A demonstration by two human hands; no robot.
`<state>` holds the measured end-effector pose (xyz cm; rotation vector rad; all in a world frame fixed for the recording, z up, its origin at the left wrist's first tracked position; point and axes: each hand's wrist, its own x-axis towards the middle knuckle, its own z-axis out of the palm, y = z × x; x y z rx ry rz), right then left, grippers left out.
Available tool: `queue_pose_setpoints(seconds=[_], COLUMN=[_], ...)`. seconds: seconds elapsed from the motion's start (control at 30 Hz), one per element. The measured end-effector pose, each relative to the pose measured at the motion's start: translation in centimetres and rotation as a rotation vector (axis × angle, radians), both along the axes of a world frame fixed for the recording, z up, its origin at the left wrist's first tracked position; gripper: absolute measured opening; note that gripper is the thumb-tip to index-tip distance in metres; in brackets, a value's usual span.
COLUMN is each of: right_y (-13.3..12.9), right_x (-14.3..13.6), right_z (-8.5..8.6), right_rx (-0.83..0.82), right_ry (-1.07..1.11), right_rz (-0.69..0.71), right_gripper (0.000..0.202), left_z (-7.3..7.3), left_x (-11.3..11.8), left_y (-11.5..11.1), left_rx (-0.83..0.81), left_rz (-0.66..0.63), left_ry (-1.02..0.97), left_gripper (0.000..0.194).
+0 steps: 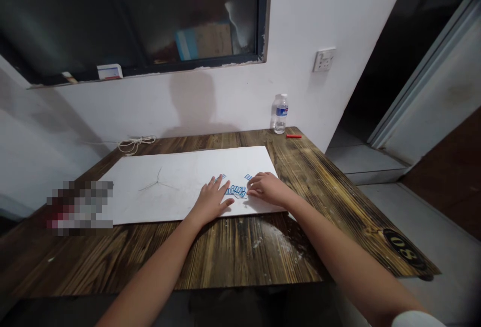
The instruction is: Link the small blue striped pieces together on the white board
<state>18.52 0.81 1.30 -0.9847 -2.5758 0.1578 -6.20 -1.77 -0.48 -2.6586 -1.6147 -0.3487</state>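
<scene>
Far left: an item obscured by pixelation [80, 212], at the end of a white board [135, 212], which lay on a dark-stained wooden table [225, 262]. One coil of pale cable [136, 142], behind the board. One thin, three-armed dark mark [157, 183] on the board; whether drawn or a separate object could not be told.

Left hand [210, 201]: palm down over the board, fingers spread wide, thumb apart, no grasp evident. One small flat blue-and-white piece [223, 177], partly behind its fingertips.

Between the hands: a loose cluster of blue-and-white pieces [237, 190], several overlapping, near the board's front edge. One outlying piece [248, 177], beyond the cluster, beside the right hand [267, 188]. That hand's fingers were bent and close together at the cluster; whether they pinched a piece could not be told.

Condition: apparently mid-handling, with most visible pieces bunched, two lying apart, and no orderly row or stack showing.

Right: one clear plastic bottle [280, 114], blue-labelled, white-capped, upright; one slim red object [293, 136], possibly a pen, just beside it.
</scene>
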Motion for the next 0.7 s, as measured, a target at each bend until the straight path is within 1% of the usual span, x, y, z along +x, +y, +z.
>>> queue_pose_setpoints(seconds=[0.13,0.23,0.3,0.4,0.47,0.53,0.57,0.6,0.7], right_y=[0.1,0.1,0.2,0.4,0.6,0.6,0.5,0.4,0.1], right_x=[-0.6,-0.7,-0.6,-0.3,-0.2,-0.2,-0.2,-0.3,-0.5], right_z=[-0.4,-1.3,-1.9,-2.4,-2.3,-1.8,-1.6,-1.4,-1.3], right_rx=[-0.016,-0.032,-0.031,-0.002,0.028,0.045,0.045,0.039,0.007], right_ry=[0.117,0.07,-0.015,-0.083,-0.082,-0.05,-0.03,-0.012,-0.01], right_rz=[0.078,0.125,0.08,-0.052,-0.137,-0.169,-0.143,-0.083,0.144], right_gripper=[0.028,0.029,0.034,0.036,0.034,0.034,0.034,0.034,0.036], left_z=[1.1,1.6,1.8,2.0,2.2,2.5,2.6,2.7,2.7], left_x=[0.6,0.7,0.6,0.5,0.7,0.9,1.0,1.1,1.2], left_y=[-0.3,-0.5,-0.6,-0.8,-1.0,-1.2,-1.2,-1.3,-1.1], left_rx=[-0.029,-0.046,-0.066,-0.064,-0.046,-0.032,-0.029,-0.031,-0.043], left_rz=[-0.238,-0.353,-0.388,-0.39,-0.394,-0.4,-0.402,-0.405,-0.432], left_ry=[-0.16,-0.146,-0.118,-0.104,-0.104,-0.109,-0.112,-0.114,-0.114], left_gripper=[0.036,0.034,0.032,0.027,0.025,0.025,0.024,0.024,0.023])
